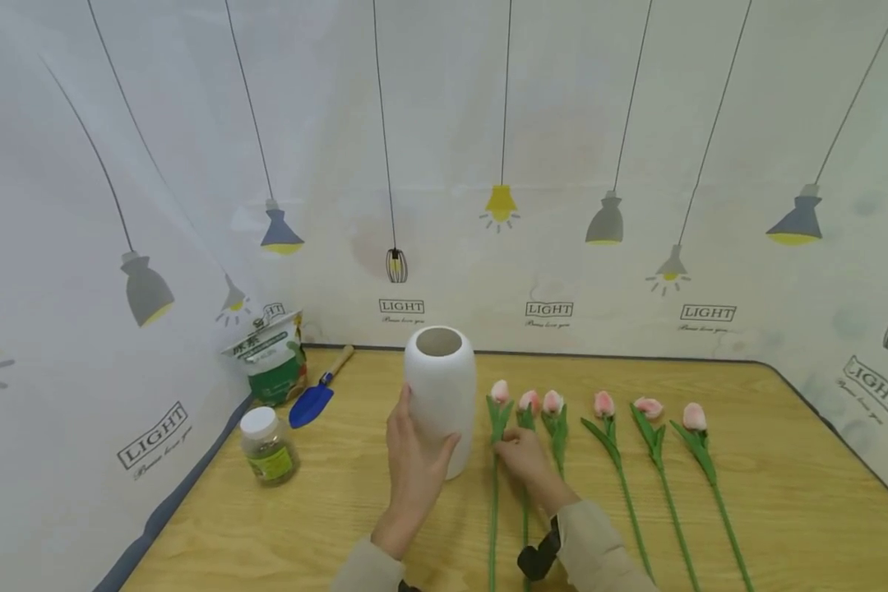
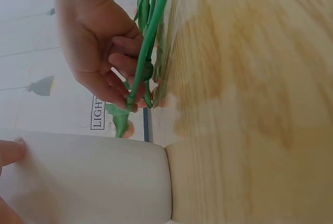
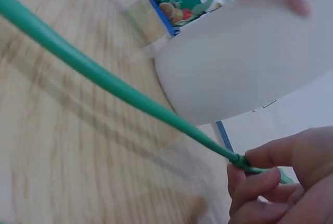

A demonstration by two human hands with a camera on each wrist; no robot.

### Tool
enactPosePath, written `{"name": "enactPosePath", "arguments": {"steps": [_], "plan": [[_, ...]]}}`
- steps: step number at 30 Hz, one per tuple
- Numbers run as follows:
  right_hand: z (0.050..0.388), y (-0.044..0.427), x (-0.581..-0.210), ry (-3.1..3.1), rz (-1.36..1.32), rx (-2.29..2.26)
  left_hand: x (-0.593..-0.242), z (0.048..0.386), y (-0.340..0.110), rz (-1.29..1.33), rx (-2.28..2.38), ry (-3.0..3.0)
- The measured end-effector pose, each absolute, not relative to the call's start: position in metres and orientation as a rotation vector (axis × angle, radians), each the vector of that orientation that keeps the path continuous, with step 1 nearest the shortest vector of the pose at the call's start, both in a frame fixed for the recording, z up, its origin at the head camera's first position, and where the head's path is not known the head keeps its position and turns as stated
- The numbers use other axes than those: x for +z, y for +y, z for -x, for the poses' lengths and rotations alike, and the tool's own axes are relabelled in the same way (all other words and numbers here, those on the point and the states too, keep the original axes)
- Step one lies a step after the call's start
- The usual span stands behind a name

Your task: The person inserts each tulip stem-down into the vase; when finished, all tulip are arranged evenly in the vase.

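A beige sleeve [image 1: 605, 547] leads to the right hand [image 1: 529, 460], pinching a tulip [image 1: 499, 418] by its slim green stem [image 3: 112, 84]. The left hand [image 1: 418, 460], thumb spread from fingers, grips the smooth, rounded white vase [image 1: 444, 403]; pink tulips [image 1: 604, 404] lie beside the right hand.

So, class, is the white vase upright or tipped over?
Upright: the white vase stands on the table, its mouth facing up, the left hand holding its side.
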State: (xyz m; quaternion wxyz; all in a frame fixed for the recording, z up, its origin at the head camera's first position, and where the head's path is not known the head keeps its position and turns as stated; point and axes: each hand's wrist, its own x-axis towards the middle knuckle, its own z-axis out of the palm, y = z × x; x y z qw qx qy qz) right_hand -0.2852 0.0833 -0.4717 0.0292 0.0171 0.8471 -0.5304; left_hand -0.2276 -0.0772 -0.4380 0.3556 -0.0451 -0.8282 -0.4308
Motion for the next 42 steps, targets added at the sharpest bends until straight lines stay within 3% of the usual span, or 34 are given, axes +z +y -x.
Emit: {"name": "enactPosePath", "arguments": {"steps": [20,42], "plan": [[0.277,0.105,-0.437,2.201,0.254,-2.106,-0.443,0.225,-0.083,0.157,-1.108,-2.143],[0.286,0.109,-0.344,2.372,0.507,-2.106,-0.44,0.229,-0.082,0.174,-1.062,-2.136]]}}
